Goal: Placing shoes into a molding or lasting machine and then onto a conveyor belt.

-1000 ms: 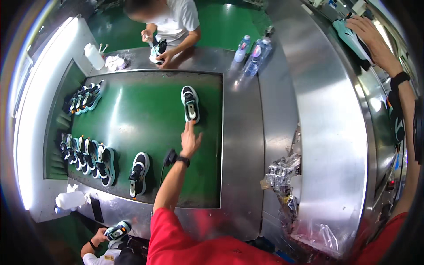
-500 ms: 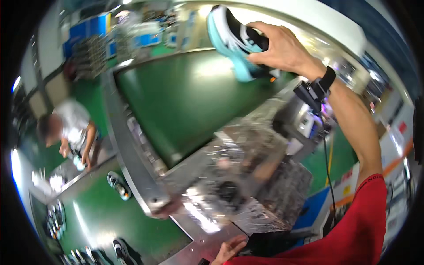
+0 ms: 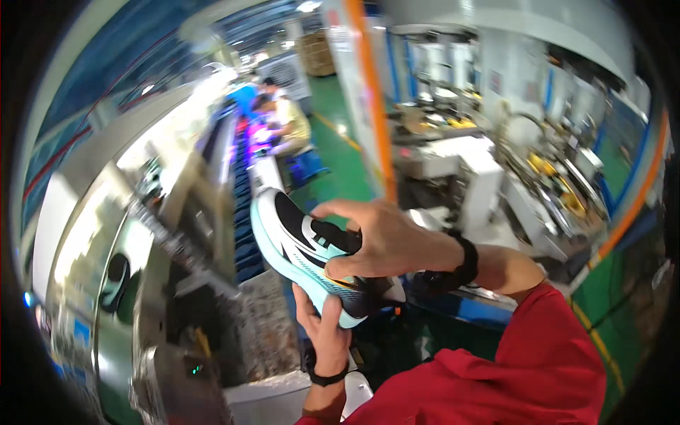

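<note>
Because the Shoe (image 3: 303, 258) Looks Soft Above and Firm Below: Where I Grip It

While the shoe is held up off any surface, near the middle of my view, its toe points up and away to the left. The heel lies toward the lower right. A dark ribbed strip (image 3: 243, 219) runs to the left of the toe.

1. Right hand (image 3: 397, 241): partly closed, from above. I have the shoe between the fingers, over the black top at the foot opening, and the thumb, flat on the near side. I cannot tell whether any fingertip reaches inside.

2. Left hand (image 3: 327, 338): half closed, from below. The thumb lies against the mint sole (image 3: 283, 265) toward the heel, with the fingers at the sole's edge. How much weight it bears I cannot tell.

3. Handling (judgement): I rate the shoe light enough for one hand. The top is probably thin, pliable cloth that dents under a hard pinch; the thick sole should be springy and hold its shape. Neither looks fragile. The smooth sole wall could slide under a dry thumb.

4. Grip points: I take the opening's rim for control and the sole under the heel for support, keeping pressure off the soft toe.
</note>
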### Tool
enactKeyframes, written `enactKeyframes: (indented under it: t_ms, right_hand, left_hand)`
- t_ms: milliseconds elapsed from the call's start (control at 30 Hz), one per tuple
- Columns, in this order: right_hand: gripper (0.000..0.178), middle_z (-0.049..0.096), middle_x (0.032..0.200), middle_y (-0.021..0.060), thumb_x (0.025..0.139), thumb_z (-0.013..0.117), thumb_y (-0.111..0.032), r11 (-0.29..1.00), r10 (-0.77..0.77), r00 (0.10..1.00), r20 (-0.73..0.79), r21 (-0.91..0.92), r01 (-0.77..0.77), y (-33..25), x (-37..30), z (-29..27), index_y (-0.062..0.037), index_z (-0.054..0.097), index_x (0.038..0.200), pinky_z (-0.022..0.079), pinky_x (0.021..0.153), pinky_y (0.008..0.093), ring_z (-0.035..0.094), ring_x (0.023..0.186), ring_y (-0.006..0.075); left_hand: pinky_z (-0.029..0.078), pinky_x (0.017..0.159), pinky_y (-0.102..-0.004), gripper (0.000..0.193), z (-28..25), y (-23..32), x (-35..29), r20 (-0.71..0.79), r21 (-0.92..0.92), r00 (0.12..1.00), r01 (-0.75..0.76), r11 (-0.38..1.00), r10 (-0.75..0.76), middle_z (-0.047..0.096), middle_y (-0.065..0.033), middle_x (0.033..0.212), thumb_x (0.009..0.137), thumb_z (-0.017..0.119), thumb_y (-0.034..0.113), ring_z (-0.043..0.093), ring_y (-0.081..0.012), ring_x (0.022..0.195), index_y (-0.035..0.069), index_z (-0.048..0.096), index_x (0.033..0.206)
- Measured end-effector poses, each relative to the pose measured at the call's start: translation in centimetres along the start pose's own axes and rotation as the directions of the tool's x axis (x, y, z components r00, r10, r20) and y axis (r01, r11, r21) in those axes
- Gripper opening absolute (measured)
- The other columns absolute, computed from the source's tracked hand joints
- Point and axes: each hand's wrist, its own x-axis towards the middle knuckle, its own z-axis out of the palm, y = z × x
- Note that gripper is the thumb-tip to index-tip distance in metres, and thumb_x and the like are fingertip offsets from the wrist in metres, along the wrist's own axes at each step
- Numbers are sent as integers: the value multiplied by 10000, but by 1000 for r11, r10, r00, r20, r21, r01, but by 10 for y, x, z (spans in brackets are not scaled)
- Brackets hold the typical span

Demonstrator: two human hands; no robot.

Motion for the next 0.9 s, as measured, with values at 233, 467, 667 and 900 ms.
enactKeyframes:
  t_ms: [233,467,667,900]
  right_hand:
    - [764,622,1147,109,703,812,-226,735,585,762,-276,577,-355,122,-208,-108,-51,459,1357,511,711,285,614,789,157]
    - [620,623,1089,59,656,787,-150,760,616,208,-760,503,-412,205,-380,-224,-29,579,1227,428,938,286,566,1003,163]
    - [562,607,1117,67,713,709,-134,751,468,-20,-883,410,-518,192,-431,-278,-8,558,1240,438,938,298,573,1009,163]
    - [551,588,1097,70,742,681,-140,606,322,-267,-909,414,-679,180,-473,-309,19,530,1248,444,889,296,556,971,157]
  left_hand:
    - [458,931,-315,449,166,-146,-8,257,-63,857,477,877,-448,585,-84,1199,922,590,80,575,-162,1066,1,457,1343]
    - [359,1046,-309,692,342,-282,-29,567,432,482,517,739,-668,449,-169,1427,984,543,350,466,-208,1252,-56,269,1473]
    - [485,835,-309,805,414,-486,27,472,673,630,194,713,-617,592,-172,1225,862,707,375,583,-189,1070,-110,346,1393]
    - [471,934,-463,846,504,-602,55,344,900,554,37,435,-758,539,-353,1237,749,728,319,585,-432,1099,-116,339,1360]
